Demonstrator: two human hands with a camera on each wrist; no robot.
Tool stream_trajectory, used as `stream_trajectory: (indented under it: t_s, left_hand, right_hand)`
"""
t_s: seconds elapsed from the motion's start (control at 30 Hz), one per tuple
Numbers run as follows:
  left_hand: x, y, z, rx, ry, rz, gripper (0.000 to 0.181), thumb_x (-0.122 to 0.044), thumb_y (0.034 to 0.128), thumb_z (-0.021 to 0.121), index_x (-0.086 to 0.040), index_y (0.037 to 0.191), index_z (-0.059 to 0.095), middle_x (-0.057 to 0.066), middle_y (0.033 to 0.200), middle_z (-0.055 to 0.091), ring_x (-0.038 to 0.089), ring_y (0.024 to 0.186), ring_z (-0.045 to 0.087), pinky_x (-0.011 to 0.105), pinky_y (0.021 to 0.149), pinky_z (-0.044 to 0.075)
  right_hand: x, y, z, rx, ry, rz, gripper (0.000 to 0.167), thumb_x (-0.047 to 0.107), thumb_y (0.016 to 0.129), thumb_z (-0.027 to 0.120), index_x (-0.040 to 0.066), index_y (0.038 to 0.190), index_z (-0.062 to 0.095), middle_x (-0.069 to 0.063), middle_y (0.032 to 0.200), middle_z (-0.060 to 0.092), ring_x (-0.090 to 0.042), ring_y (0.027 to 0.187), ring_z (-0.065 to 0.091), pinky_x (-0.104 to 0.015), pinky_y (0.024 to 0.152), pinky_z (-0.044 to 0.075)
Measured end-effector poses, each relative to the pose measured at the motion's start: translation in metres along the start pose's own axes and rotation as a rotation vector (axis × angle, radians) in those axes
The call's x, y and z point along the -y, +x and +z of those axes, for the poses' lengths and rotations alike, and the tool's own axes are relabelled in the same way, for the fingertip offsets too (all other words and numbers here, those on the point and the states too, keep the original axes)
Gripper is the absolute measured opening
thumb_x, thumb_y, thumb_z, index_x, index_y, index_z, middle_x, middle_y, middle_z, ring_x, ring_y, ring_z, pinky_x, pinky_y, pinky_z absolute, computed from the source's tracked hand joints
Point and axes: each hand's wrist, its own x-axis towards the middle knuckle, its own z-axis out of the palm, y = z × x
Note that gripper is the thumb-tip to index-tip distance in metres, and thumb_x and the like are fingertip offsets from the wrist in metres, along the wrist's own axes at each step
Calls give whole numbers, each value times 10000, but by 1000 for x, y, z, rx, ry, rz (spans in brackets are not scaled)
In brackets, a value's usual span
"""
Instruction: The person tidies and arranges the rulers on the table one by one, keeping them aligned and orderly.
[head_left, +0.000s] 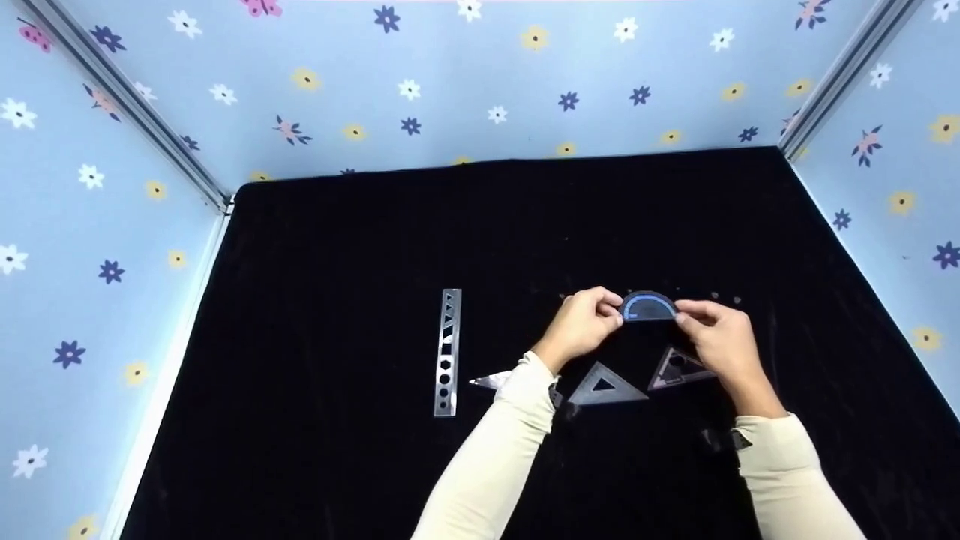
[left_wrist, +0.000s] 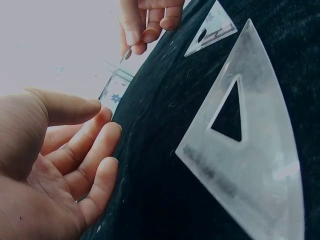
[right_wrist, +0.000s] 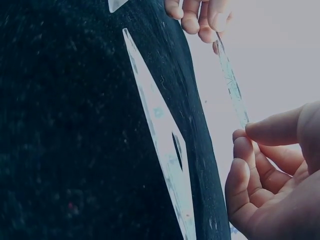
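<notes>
A clear protractor (head_left: 649, 307) with a blue scale is held between both hands, its curved side pointing away from me in the head view. My left hand (head_left: 583, 324) pinches its left corner between thumb and fingers. At the opposite corner, my right hand (head_left: 721, 337) pinches it the same way. The wrist views show the protractor (right_wrist: 233, 87) nearly edge-on, raised off the black cloth. Below the hands lie two clear set squares: one triangle (head_left: 626, 394) between the forearms, another triangle (head_left: 660, 373) partly covered by the right hand.
A clear ruler (head_left: 440, 386) with cut-out shapes lies left of the hands on the black cloth (head_left: 322, 300). Beside it, a shiny pointed piece (head_left: 489, 380) is partly hidden under the left sleeve. Flower-patterned walls (head_left: 480, 82) stand at the back and sides.
</notes>
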Motion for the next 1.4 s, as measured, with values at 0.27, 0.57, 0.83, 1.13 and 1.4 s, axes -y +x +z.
stream_trajectory:
  t_s: [0.27, 0.57, 0.83, 1.13, 1.4]
  left_hand:
    - [-4, -1, 10, -35, 78, 25, 256, -70, 874, 711, -70, 1130, 718, -99, 841, 726, -43, 763, 623, 138, 771, 468]
    - [-9, -5, 23, -72, 144, -9, 242, -153, 884, 720, -152, 1124, 741, -175, 835, 701, -68, 765, 598, 147, 732, 458]
    - [-14, -7, 36, -126, 222, -10, 252, -174, 876, 696, -218, 1116, 756, -239, 788, 626, -77, 728, 552, 142, 663, 434]
    - [-18, -8, 57, -136, 190, -37, 254, -163, 885, 699, -210, 1128, 756, -234, 789, 617, -82, 726, 548, 123, 672, 428]
    - [-19, -8, 69, -120, 113, -21, 257, -131, 881, 685, -162, 1122, 769, -179, 824, 694, -109, 738, 571, 80, 715, 433]
  right_hand:
    - [-4, -3, -5, -20, 22, 17, 245, 82, 929, 702, -34, 1143, 726, -178, 1008, 729, 23, 750, 614, -138, 640, 497]
    - [-11, -9, -11, -30, 33, 46, 247, 74, 927, 703, -39, 1145, 722, -158, 981, 731, -9, 720, 619, -149, 630, 505]
    - [-19, -12, -17, -55, 72, 82, 248, 65, 925, 705, -49, 1145, 717, 88, 842, 713, -15, 702, 614, -157, 620, 509]
    - [-28, -17, -29, -77, 102, 122, 272, 53, 924, 705, -74, 1164, 700, 22, 861, 732, -4, 718, 618, -168, 619, 514]
    - [-34, -19, -38, -89, 114, 136, 287, 43, 925, 700, -108, 1169, 680, -8, 881, 744, 0, 732, 631, -172, 629, 526]
